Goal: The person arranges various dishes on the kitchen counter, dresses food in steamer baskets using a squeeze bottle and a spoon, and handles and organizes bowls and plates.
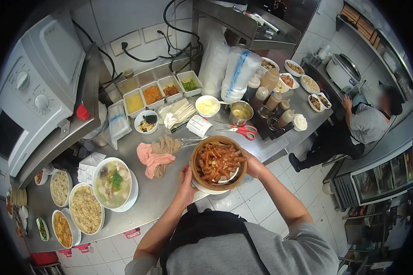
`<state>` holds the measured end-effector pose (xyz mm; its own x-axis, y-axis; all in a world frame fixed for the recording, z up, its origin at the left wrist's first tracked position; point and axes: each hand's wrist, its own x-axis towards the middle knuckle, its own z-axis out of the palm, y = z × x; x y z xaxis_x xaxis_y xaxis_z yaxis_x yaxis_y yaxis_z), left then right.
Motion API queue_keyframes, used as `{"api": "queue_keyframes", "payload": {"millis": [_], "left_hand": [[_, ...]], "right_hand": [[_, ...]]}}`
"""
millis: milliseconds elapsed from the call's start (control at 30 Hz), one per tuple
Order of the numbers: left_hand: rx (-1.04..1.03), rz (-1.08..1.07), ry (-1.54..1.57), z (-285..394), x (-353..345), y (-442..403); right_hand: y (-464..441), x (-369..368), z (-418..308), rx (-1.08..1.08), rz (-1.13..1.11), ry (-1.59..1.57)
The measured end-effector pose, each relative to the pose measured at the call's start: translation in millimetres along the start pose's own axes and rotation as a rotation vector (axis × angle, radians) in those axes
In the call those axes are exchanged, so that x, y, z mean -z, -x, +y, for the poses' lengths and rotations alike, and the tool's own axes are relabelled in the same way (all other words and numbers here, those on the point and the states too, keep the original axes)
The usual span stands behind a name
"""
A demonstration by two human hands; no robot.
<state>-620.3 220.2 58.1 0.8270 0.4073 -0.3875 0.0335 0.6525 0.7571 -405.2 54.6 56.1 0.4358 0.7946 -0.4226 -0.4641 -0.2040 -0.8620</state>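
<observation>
A round bamboo steamer [195, 176] of glossy brown chicken feet [217, 161] is held at the counter's front edge, with part of a white plate [205, 189] showing under it. My left hand [185, 182] closes on its left side, and my right hand [252, 166] grips the right rim. Just behind the steamer are red-handled scissors [247, 132] and a printed receipt [199, 125]. To its left lie a crumpled pink cloth [154, 158] and a brown cloth [166, 145].
On the left stand a large soup bowl [96, 183] and a bowl of fried rice [85, 209]. Topping containers [135, 103] line the back beside plastic bags [236, 73]. Sauce bottles [260, 97] crowd the right. A co-worker [369, 121] is by a rice cooker [343, 73].
</observation>
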Motion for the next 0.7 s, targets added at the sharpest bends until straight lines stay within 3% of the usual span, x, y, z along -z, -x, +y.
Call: {"api": "queue_keyframes", "payload": {"millis": [67, 167, 200, 267, 300, 400, 500, 600, 700], "left_hand": [[-0.005, 0.033, 0.006, -2.9, -2.5, -18.5], [0.034, 0.123, -0.186, 9.8, -8.0, -25.4], [0.048, 0.161, -0.282, 16.4, -7.8, -27.1], [-0.355, 0.188, -0.836, 25.9, 21.0, -34.6], [-0.558, 0.21, -1.117, 31.3, 34.1, -34.7], [-0.733, 0.544, -1.508, 66.0, 35.8, -16.8], [-0.691, 0.575, -1.607, 63.3, 72.5, -22.6], [-0.796, 0.633, -1.367, 70.0, 91.3, -22.9], [-0.544, 0.648, -0.882, 94.6, 75.5, -13.2]], "right_hand": [[-8.1, 6.0, -7.7, -0.019, 0.056, -0.028], [0.0, 4.5, -54.3, -0.11, 0.206, 0.458], [-23.3, 39.9, -35.7, 0.274, 0.254, 0.823], [-17.2, 45.2, -71.2, 0.493, 0.498, 0.892], [-18.2, 48.0, -89.4, 0.512, 0.573, 0.717], [-52.4, 94.0, -109.2, 0.688, 0.819, 0.873], [-71.2, 102.0, -138.2, 0.554, 0.822, 1.038], [-90.7, 107.2, -145.4, 0.534, 0.854, 0.941], [-105.1, 116.6, -151.1, 0.531, 0.868, 0.791]]}}
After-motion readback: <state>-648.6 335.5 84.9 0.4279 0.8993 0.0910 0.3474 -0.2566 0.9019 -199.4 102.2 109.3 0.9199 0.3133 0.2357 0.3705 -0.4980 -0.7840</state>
